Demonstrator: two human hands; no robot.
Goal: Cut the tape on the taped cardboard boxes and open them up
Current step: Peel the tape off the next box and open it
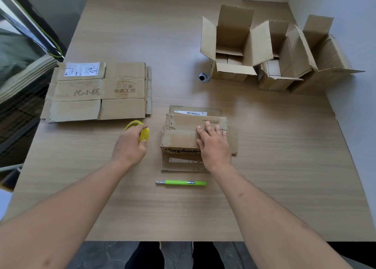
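Note:
A small cardboard box [179,138] lies at the table's middle with its flaps spread out. My right hand [213,144] rests flat on top of it, fingers straight. To the box's left, my left hand [129,146] grips a yellow tape dispenser [143,133] just above the table. A green utility knife [181,183] lies on the table in front of the box, between my forearms, touched by neither hand.
A flattened printed cardboard box [99,90] lies at the left. Three opened boxes [240,45] stand in a row at the back right. A metal cable hole [204,77] sits near them. The table's front edge [183,240] is close to me.

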